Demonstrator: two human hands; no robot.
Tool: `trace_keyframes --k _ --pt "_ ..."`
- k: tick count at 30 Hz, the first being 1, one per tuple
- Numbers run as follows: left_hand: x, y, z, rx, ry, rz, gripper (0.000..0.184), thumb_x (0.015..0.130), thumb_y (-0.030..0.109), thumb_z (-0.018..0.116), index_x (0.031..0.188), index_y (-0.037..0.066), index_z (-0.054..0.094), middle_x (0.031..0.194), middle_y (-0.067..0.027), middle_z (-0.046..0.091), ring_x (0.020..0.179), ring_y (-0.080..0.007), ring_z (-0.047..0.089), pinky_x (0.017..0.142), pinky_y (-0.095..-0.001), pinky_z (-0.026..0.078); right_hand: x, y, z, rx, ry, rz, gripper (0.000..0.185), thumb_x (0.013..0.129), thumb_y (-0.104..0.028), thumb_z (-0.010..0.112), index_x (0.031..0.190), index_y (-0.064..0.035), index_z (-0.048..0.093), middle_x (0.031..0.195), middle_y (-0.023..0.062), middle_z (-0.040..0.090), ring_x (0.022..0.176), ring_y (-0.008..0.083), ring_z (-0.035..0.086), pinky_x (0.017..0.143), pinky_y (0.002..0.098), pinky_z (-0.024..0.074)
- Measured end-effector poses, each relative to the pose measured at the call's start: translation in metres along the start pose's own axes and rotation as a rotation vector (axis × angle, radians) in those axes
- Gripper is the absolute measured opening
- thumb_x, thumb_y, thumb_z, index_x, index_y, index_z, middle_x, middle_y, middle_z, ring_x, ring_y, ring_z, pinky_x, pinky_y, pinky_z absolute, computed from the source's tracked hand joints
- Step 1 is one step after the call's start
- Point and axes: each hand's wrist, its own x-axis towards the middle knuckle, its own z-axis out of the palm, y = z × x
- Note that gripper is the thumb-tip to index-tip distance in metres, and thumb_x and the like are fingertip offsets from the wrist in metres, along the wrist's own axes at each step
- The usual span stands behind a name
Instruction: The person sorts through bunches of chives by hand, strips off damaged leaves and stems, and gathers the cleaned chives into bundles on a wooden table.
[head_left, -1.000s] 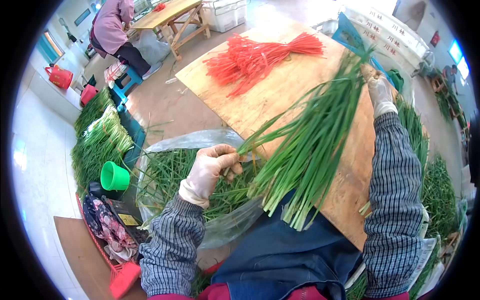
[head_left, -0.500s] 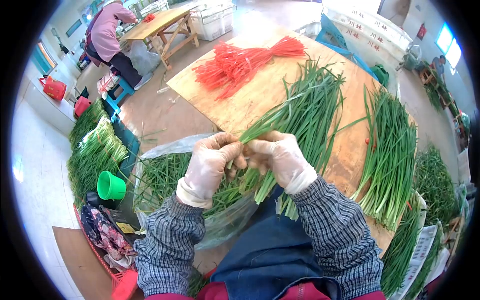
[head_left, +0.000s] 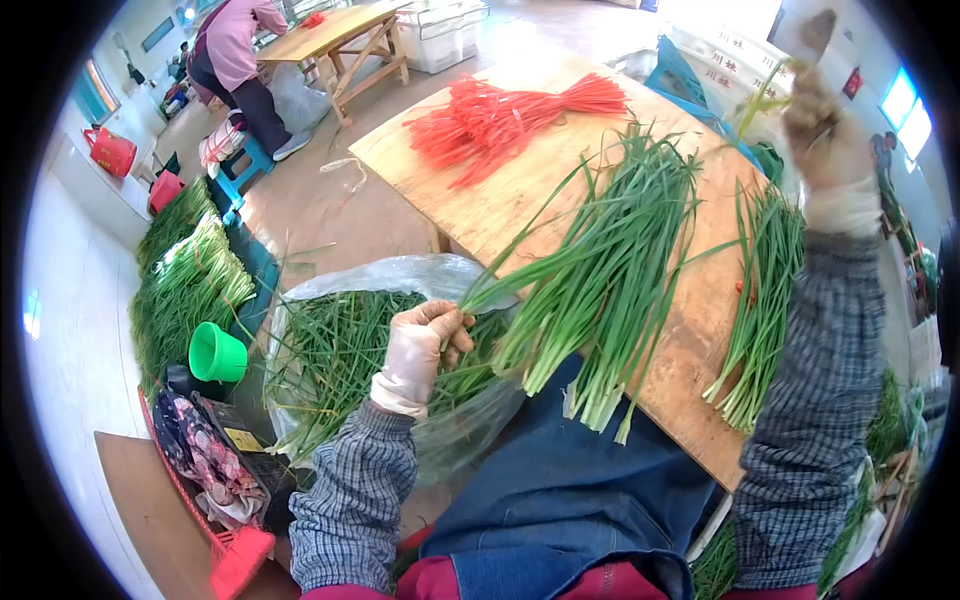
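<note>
My left hand (head_left: 415, 355), in a whitish glove, pinches the ends of a few green chives (head_left: 530, 272) whose leaves run right over the pile. Beside it on the wooden tabletop lies a loose heap of chives (head_left: 625, 250), pale stems towards me. My right hand (head_left: 830, 135), gloved and smeared by motion, is raised at the upper right, well away from the heap. A thin yellowish-green leaf (head_left: 762, 103) sticks out from its fingers. Below my left hand is a clear plastic bag (head_left: 455, 275) full of loose green leaves (head_left: 340, 345).
Red ties (head_left: 500, 115) lie on the wooden table (head_left: 465, 215). Another chive bundle (head_left: 765, 300) rests along its right edge. At left are stacked chives (head_left: 195, 270) and a green bucket (head_left: 217, 352). A person in pink (head_left: 230, 50) works at a farther table; white crates (head_left: 725, 65) stand behind.
My right hand has left my left hand and swung up to the far right with a yellowish leaf. My left hand stays near its place, still pinching chives.
</note>
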Motion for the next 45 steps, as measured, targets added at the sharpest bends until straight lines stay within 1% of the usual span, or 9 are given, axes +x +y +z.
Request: trace_keyframes --k 4,9,17,19,23,25,40,42,45 --pt "-0.003 -0.023 0.003 -0.038 0.022 -0.065 0.015 0.084 0.012 0.053 0.082 -0.001 0.060 0.057 -0.0039 0.058 0.042 -0.0070 0.045 0.039 -0.0189 0.035 -0.012 -0.011 0.074 -0.388 -0.045 -0.458 0.028 0.086 -0.002 0.040 0.109 0.0117 0.046 0.074 0.0014 0.050 0.051 0.0062 0.041 0.049 0.0177 0.0386" --pt "-0.010 -0.028 0.014 -0.128 0.020 -0.062 0.014 0.083 0.010 0.052 0.084 -0.001 0.061 0.057 -0.0042 0.058 0.044 -0.0068 0.046 0.040 -0.0197 0.035 -0.062 0.065 0.163 -1.241 -0.829 -0.992 0.024 0.084 -0.004 0.044 0.102 0.0090 0.051 0.073 0.0032 0.053 0.049 0.0068 0.045 0.045 0.0184 0.0391" --pt "-0.039 -0.001 0.023 -0.402 -0.047 0.027 0.017 0.081 0.006 0.054 0.093 -0.004 0.058 0.071 -0.0120 0.062 0.055 -0.0131 0.053 0.051 -0.0224 0.042 -0.076 0.132 0.192 -1.440 -1.250 -1.217 0.018 0.081 -0.007 0.051 0.091 0.0049 0.059 0.072 0.0060 0.059 0.044 0.0077 0.050 0.039 0.0194 0.0400" --pt "-0.037 -0.001 0.016 -0.451 -0.135 -0.053 0.018 0.080 0.004 0.053 0.096 -0.006 0.056 0.073 -0.0144 0.062 0.060 -0.0147 0.056 0.054 -0.0230 0.043 -0.090 0.113 0.169 -1.286 -1.117 -1.061 0.017 0.080 -0.008 0.053 0.089 0.0038 0.061 0.072 0.0067 0.060 0.043 0.0079 0.051 0.037 0.0197 0.0402" --pt "-0.038 -0.003 0.019 -0.468 -0.117 -0.055 0.014 0.080 0.004 0.054 0.091 -0.002 0.057 0.070 -0.0144 0.062 0.056 -0.0167 0.057 0.047 -0.0249 0.045 -0.149 0.107 0.092 -0.723 -0.340 0.751 0.022 0.081 -0.019 0.059 0.078 0.0029 0.061 0.058 0.0065 0.057 0.038 0.0068 0.046 0.034 0.0185 0.0338" --pt "-0.038 -0.002 0.026 -0.439 -0.151 -0.097 0.013 0.080 0.004 0.054 0.090 -0.002 0.057 0.070 -0.0146 0.062 0.055 -0.0173 0.057 0.047 -0.0246 0.044 -0.177 0.126 0.064 -0.663 -0.156 0.936 0.023 0.081 -0.019 0.060 0.084 0.0036 0.061 0.063 0.0064 0.058 0.041 0.0067 0.047 0.037 0.0175 0.0341" --pt "-0.076 -0.002 0.058 -0.056 0.102 0.324 0.008 0.085 0.006 0.050 0.081 0.001 0.055 0.071 -0.0050 0.056 0.052 -0.0086 0.048 0.049 -0.0208 0.038 -0.195 0.141 0.030 0.020 0.315 0.645 0.015 0.083 -0.008 0.055 0.092 0.0041 0.054 0.076 0.0063 0.057 0.053 0.0066 0.047 0.041 0.0173 0.0351" --pt "-0.075 -0.009 0.029 -0.124 0.269 0.545 0.012 0.087 0.012 0.050 0.078 0.007 0.055 0.066 -0.0019 0.053 0.050 -0.0078 0.046 0.044 -0.0218 0.038 -0.187 0.125 0.003 0.127 0.220 0.613 0.015 0.084 -0.012 0.053 0.090 0.0020 0.055 0.076 0.0069 0.057 0.056 0.0068 0.048 0.043 0.0179 0.0358" --pt "-0.067 -0.017 -0.035 0.040 0.589 0.335 0.021 0.088 0.021 0.052 0.073 0.006 0.056 0.058 0.0009 0.050 0.048 -0.0045 0.043 0.042 -0.0184 0.035 -0.194 0.093 -0.020 0.140 0.213 0.613 0.018 0.084 -0.018 0.052 0.089 -0.0008 0.056 0.080 0.0087 0.058 0.065 0.0122 0.052 0.053 0.0238 0.0423"
